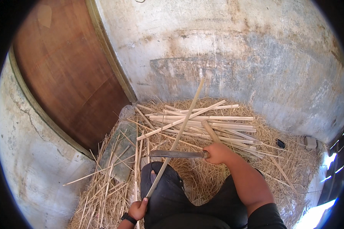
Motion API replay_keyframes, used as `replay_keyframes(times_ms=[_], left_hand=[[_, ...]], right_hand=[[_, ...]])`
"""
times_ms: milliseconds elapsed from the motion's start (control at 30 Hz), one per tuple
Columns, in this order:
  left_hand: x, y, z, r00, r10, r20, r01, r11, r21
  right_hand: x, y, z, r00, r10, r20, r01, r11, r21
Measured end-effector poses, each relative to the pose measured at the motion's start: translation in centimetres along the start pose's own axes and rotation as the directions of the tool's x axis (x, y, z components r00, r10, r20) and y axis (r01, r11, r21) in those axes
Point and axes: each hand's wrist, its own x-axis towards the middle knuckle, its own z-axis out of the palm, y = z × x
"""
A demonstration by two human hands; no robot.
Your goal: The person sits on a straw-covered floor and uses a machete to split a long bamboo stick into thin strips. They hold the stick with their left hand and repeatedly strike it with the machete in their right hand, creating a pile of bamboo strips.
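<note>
Head view: at far left stands a brown wooden door in a dull frame. The person's left hand, black band at the wrist, is clamped on the lower end of a long, narrow, pale wooden strip, which slants up and rightward above the dark-trousered left leg. A long, dark metal blade crosses the strip; contact cannot be determined. Behind lies a pile of pale, flat wooden strips on straw. The right hand, apart from the left, is closed around the blade's handle end. Farther right lies a small black object.

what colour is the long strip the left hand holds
Pale yellowish tan; the strip in the left hand shows best in the head view.
</note>
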Motion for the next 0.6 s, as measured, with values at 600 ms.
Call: replay_keyframes(times_ms=[600], left_hand=[[0.8,-0.5,-0.5,0.989,-0.067,0.134,0.093,0.975,-0.203]], right_hand=[[-0.1,0.2,0.5,0.997,-0.047,-0.056,0.053,0.993,0.107]])
